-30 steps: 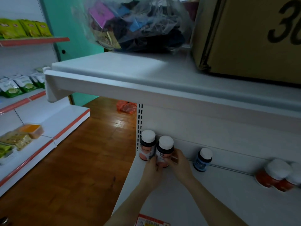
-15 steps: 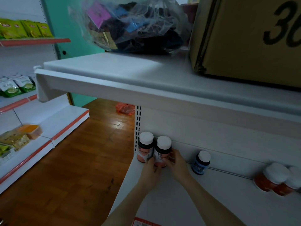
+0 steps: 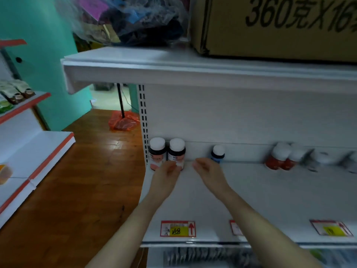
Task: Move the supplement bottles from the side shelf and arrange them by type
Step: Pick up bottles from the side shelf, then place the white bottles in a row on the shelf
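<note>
Writing first: cardboard box [image 3: 270,26] on the top shelf [image 3: 135,59] read "360克X16", w/ the rest cut off at the frame edge. Price tag [image 3: 177,228] at the front of the lower shelf [image 3: 270,200] showed a handwritten "258" on yellow, plus a red up arrow. Another tag [image 3: 330,230] further right was too blurred to read. Bottle labels were too small, so we couldn't make out any brand.

Two dark, white-capped bottles stood upright & just beside each other at the back left corner of the lower shelf: left pink-label bottle [image 3: 157,152] and right pink-label bottle [image 3: 176,151]. Our left hand [image 3: 166,176] sat in front of them, fingers loosely bent over the lower front of the right pink-label bottle; we couldn't tell whether they pinched it or only touched it. Our right hand [image 3: 208,171] was clear of that bottle, fingers relaxed & lightly curled, holding nothing. It was just in front of the blue-label bottle [image 3: 218,153] by the back wall. Red bottles [image 3: 278,158] stood well apart to the right, approx. a pair, blurred.
</note>
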Available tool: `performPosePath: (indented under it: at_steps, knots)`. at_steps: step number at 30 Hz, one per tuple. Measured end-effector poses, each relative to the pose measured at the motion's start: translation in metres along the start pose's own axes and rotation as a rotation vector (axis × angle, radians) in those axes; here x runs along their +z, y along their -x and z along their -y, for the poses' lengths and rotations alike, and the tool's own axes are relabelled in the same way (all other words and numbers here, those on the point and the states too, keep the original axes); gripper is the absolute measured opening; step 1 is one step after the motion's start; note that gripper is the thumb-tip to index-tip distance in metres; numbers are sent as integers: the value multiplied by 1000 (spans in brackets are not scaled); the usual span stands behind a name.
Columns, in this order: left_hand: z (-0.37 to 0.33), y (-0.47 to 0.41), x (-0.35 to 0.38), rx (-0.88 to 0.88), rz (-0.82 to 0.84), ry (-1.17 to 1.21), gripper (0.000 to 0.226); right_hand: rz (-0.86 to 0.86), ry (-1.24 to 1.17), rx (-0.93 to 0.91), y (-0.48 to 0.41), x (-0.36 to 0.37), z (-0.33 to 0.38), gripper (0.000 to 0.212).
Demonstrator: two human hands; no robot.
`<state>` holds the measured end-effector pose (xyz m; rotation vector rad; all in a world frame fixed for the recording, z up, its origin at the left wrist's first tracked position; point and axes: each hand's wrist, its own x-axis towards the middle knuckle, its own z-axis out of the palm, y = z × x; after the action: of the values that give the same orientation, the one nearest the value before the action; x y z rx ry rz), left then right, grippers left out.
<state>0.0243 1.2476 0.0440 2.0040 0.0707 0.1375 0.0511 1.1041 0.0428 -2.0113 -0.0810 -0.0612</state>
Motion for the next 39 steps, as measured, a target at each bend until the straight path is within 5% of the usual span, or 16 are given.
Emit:
performPosePath:
  at_steps: [11, 18, 30, 39]
  knots:
    - [-87, 56, 94, 191, 235, 146, 29, -441, -28, 112, 110, -129, -14, 26]
    - [-176, 105, 239, 374, 482, 253, 25, -673, 37, 137, 185, -280, -58, 29]
    - [-325, 219, 493, 418, 783, 415, 26, -954, 135, 188, 313, -550, -143, 27]
    - [-391, 231, 670, 410, 893, 368, 25, -1048, 98, 223, 327, -699, -233, 23]
